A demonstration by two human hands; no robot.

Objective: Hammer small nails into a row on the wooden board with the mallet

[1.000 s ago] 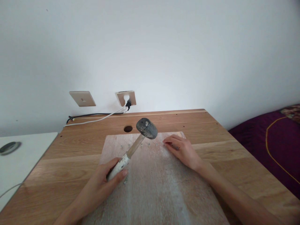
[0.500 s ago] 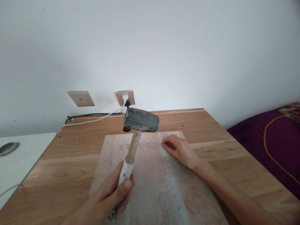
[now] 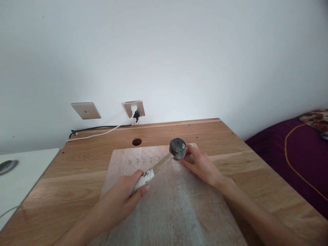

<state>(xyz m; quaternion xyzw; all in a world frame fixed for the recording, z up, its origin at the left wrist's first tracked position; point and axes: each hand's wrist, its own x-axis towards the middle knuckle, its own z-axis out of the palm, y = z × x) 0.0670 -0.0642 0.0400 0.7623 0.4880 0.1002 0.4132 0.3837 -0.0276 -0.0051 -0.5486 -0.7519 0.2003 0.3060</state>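
My left hand [image 3: 125,194] is wrapped round the white-covered grip of a rubber mallet [image 3: 177,149]. The mallet's dark head is tilted over, down by the fingertips of my right hand [image 3: 202,167]. Those fingers are pinched together near the far right corner of a worn, pale wooden board [image 3: 164,201]; the mallet head partly hides them, and what they hold does not show. Along the board's far side stands a row of several small nails or screws [image 3: 137,160], too small to tell which, part of it behind the mallet handle.
The board lies on a wooden tabletop [image 3: 69,191] with a round cable hole [image 3: 137,141]. White and black cables [image 3: 102,133] run to a wall socket [image 3: 134,108]. A white surface [image 3: 30,171] stands at left, purple fabric [image 3: 271,147] at right.
The mallet has swung down and to the right, from raised in front of the board's far edge to beside my right fingertips. My right hand has stayed nearly in place.
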